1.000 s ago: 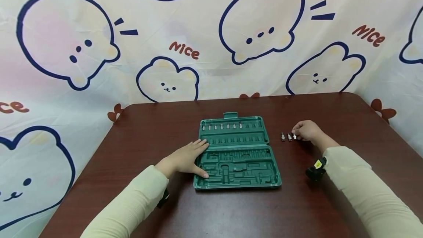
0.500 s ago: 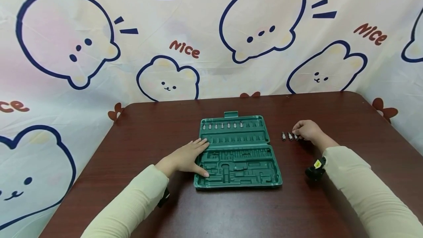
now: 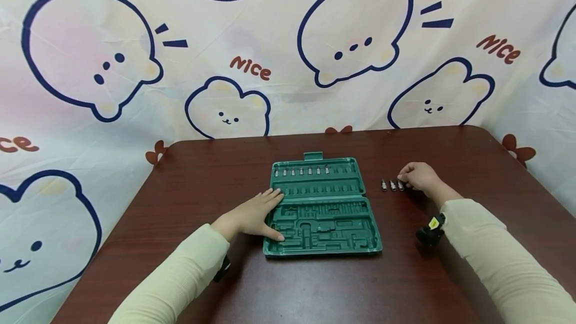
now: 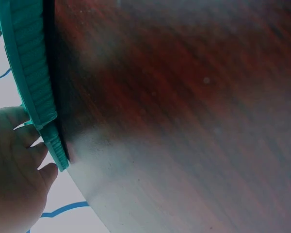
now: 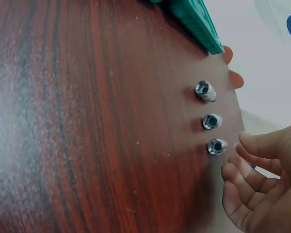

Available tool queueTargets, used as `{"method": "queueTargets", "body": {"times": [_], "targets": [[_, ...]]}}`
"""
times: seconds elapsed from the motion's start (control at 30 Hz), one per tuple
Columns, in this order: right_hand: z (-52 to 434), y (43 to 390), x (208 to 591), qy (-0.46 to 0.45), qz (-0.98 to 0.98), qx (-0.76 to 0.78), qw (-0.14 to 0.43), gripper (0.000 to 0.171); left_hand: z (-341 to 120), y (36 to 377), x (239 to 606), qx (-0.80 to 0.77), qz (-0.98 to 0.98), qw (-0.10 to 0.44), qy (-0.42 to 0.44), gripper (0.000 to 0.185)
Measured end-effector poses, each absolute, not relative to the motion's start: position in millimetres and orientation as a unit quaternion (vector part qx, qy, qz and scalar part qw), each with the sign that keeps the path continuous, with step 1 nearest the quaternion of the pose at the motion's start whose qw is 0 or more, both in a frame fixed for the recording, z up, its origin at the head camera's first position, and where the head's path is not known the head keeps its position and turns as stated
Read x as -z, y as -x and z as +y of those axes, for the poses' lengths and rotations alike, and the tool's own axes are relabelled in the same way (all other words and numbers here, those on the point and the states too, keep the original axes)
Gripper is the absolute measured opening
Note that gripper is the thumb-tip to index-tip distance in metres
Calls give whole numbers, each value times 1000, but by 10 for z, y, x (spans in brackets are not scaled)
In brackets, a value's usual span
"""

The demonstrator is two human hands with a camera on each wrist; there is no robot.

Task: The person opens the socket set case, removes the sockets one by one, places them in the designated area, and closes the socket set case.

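1. The right hand (image 3: 418, 177) lay on the brown table (image 3: 315, 289), fingers loosely curled, tips just beside the nearest of three small metal sockets (image 5: 217, 146); whether skin met metal, I could not tell. It held nothing.
2. The left hand (image 3: 254, 215) was spread flat, palm down, on the left edge of the open green case (image 3: 322, 209), steadying it.
3. The sockets stood in a short row right of the case, well apart from it, between the case and the right hand.
4. Orientation: in the right wrist view each open mouth faced the camera, so the long axis seemed to rise from the table (short as they were, hard to be sure).
5. Risk, as I judged it: small, smooth, round. A glancing fingertip could tip the nearest into its neighbour (image 5: 212, 121), and then they would roll.
6. A loose pinch might let one slip out.
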State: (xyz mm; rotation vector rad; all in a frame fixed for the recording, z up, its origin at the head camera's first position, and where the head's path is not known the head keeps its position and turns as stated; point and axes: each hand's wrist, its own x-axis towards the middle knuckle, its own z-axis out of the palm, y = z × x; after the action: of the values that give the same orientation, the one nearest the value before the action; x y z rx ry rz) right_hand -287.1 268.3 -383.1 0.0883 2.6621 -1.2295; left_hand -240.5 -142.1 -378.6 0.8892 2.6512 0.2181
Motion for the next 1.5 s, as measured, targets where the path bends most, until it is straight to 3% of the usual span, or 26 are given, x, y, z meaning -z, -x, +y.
{"method": "queueTargets", "body": {"times": [0.53,1.1,1.5], "targets": [[2208,2975,3603,0,878,463,122,43,-1457,2421,3833,-76,933,164,-312,103],[1558,3231,3738,32,835,531,143,39,-1438,2412,3771,-84,935,179,-295,102],[1334,3361,3758,52,862,484,140,34,-1410,2399,3777,-98,930,184,-304,101]]}}
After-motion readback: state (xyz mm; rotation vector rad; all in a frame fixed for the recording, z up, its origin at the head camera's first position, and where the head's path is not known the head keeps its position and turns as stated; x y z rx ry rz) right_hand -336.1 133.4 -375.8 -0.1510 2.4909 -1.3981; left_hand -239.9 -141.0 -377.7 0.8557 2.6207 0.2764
